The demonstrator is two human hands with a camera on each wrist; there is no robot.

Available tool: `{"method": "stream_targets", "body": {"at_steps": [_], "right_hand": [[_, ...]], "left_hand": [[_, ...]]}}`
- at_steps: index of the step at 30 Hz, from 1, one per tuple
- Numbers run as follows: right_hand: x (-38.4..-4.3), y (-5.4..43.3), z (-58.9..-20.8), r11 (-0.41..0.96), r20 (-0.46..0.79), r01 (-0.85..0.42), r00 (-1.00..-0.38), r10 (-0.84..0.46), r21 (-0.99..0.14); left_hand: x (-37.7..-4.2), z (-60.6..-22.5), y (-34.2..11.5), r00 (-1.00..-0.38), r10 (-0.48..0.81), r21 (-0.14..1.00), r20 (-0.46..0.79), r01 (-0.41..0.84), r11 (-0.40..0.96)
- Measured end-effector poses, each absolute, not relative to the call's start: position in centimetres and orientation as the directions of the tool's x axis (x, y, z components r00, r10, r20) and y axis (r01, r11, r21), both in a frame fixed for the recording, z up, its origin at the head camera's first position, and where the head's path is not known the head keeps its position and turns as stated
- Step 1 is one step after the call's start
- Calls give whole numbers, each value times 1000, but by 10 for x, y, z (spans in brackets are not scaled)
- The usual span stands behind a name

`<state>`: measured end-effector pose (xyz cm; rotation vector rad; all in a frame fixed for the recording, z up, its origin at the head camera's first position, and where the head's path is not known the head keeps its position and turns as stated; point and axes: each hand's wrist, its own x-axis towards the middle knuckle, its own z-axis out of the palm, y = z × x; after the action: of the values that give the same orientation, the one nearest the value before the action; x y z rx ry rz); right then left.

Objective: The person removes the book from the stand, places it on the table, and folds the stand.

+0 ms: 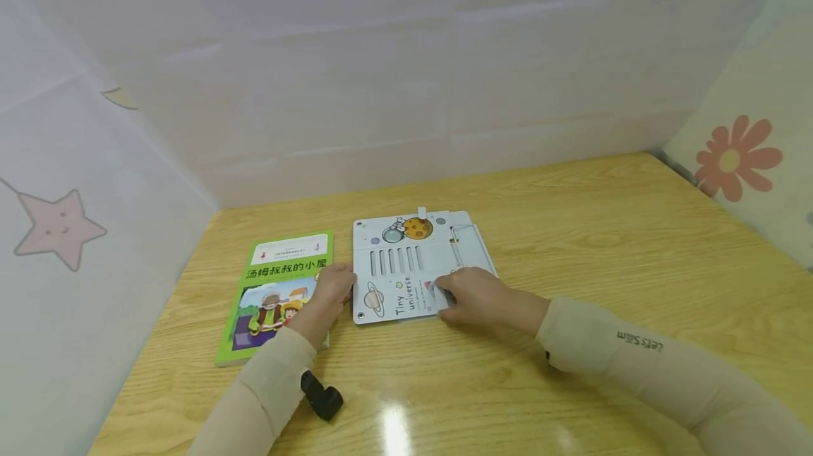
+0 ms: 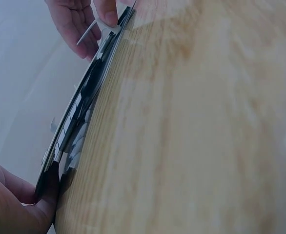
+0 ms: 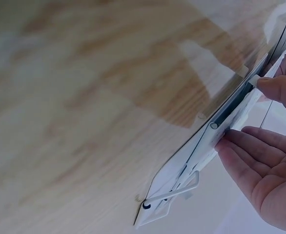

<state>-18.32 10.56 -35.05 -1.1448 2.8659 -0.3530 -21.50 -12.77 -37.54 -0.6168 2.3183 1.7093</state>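
Note:
A white folding book stand printed with planets and "Tiny universe" lies nearly flat on the table, slots in its middle. My left hand grips its left edge; in the left wrist view the thumb is against the near side. My right hand is at the front edge, right of the printed words. There the thumb presses a small white page clip, while the other fingers lie against the face of the stand. In the right wrist view, a white wire leg sticks out at one end.
A green-covered picture book lies left of the stand, partly under my left forearm. The wooden table extends to the right. A pale cloth wall rises behind it. A black wrist device hangs at my left sleeve.

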Motion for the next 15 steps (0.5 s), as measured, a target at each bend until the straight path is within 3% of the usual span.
{"method": "stream_targets", "body": {"at_steps": [4,11,15], "right_hand": [[-186,104,-350,702,24,-672,-726,-687,-235],[-209,106,-332,722,-161,-594,-722,-673,-355],[-235,103,-323,725,-133,-587,-737,-663,-361]], "left_hand": [[-215,-376,-128,-897,-222,868,-383,-432,245],[-215,-376,-126,-896,-210,873,-390,-433,225],[-215,-377,-126,-896,-213,874,-389,-432,221]]}}
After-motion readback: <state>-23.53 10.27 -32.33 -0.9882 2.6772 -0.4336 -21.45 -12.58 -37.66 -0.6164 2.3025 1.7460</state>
